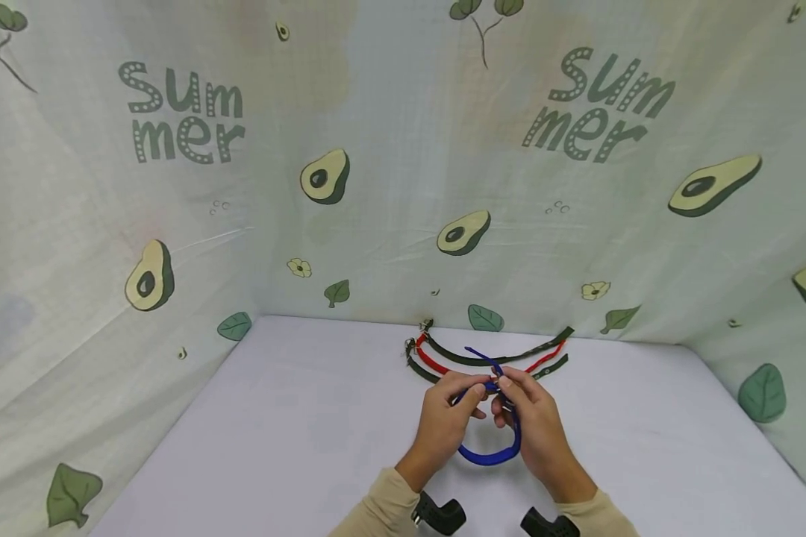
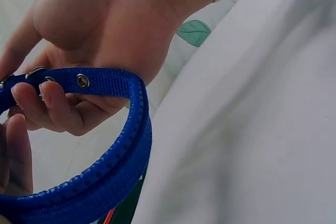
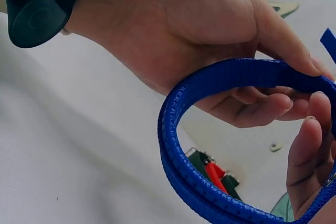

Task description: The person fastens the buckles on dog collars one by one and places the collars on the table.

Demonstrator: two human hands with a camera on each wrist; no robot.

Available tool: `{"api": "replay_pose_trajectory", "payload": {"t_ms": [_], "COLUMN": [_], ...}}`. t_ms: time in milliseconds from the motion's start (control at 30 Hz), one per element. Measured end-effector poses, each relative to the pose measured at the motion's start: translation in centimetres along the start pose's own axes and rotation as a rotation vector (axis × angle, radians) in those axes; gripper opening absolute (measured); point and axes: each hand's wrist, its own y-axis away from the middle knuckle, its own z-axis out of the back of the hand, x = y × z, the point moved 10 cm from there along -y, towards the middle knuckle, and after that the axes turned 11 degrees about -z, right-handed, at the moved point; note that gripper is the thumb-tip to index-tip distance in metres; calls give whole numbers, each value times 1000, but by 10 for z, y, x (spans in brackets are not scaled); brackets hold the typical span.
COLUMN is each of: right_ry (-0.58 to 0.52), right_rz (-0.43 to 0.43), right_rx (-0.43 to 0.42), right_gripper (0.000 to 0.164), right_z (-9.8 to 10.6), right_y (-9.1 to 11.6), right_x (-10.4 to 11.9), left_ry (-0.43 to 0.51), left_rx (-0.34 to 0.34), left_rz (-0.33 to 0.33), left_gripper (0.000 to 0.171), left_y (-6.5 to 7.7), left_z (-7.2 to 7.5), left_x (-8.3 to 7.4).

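Observation:
A blue collar [image 1: 486, 456] is bent into a loop between both hands, above the white table. My left hand [image 1: 443, 421] pinches its strap on the left side of the loop. Opposite it, my right hand [image 1: 540, 425] grips the strap between thumb and fingers, close to the left fingertips. One end of the strap sticks up beyond the hands. In the left wrist view, a metal eyelet [image 2: 82, 81] shows in the webbing, with a metal ring [image 2: 35, 71] near the left fingers. Fingers partly hide the joining spot.
Behind the hands lie a dark green collar [image 1: 470, 359], a red collar [image 1: 432, 362] and another dark green collar [image 1: 419, 368], side by side on the white table [image 1: 295, 418]. A printed cloth [image 1: 389, 149] with avocados hangs along the back and sides.

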Motion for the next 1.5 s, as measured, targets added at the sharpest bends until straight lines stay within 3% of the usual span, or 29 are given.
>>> {"api": "replay_pose_trajectory", "payload": {"t_ms": [433,667,1033,1300,1500], "right_ry": [39,100,335,362,366], "right_rz": [-8,90,330,370,361], "right_rx": [-58,-57,-46,-72,-106], "right_gripper": [44,40,36,30,27], "right_z": [7,10,-3,-6,-3], "right_y": [3,6,12,14,14], "right_x": [-2,2,17,18,20], "left_ry": [-60,-103,-185,-250,-206], "left_rx": [11,41,27,12,-8], "left_rz": [39,45,36,38,29], "left_gripper": [22,23,18,18,16], "left_y": [4,5,4,4,4], "left_z": [-6,-7,2,6,8], "left_x": [4,4,2,0,-1]}}
